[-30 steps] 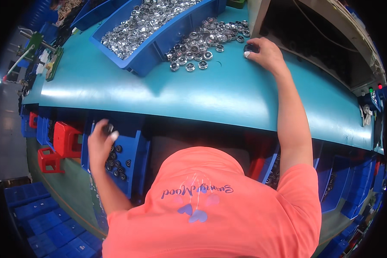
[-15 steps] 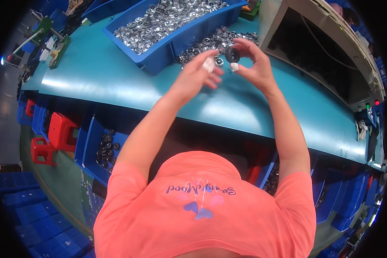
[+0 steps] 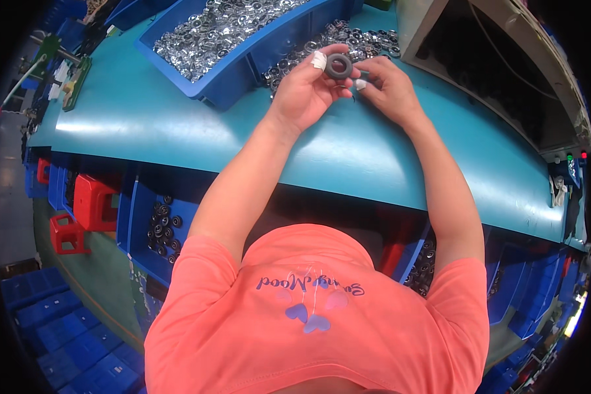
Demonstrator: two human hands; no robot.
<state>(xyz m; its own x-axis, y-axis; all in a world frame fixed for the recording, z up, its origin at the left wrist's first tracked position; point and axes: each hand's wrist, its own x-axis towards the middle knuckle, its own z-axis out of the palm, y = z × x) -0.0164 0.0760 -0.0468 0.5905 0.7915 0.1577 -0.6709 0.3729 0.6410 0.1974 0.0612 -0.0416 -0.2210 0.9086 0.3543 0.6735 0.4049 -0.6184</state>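
Note:
Over the teal table, my left hand (image 3: 301,97) pinches a black ring (image 3: 330,68), rubber-like and shaped like a small wheel tyre, between thumb and fingers. Its round hole faces me. To the right, my right hand (image 3: 395,93) has its fingers bent and drawn together, the tips close to the ring's right side. What lies between them, if anything, I cannot make out. White tape wraps a digit on each hand. Just beyond both hands spreads a loose pile of small shiny metal-and-black round parts (image 3: 374,42), partly hidden by the fingers.
A blue bin (image 3: 233,82) full of shiny parts stands at the back left. A box-like frame (image 3: 433,29) with a dark opening occupies the right. Below the teal table (image 3: 197,134) are blue bins (image 3: 152,262) holding black wheels. Red stools (image 3: 93,202) stand at the left.
The black ring has passed from my right hand to my left, which moved right and up. My right hand's fingers have drawn closer together. The view has shifted slightly.

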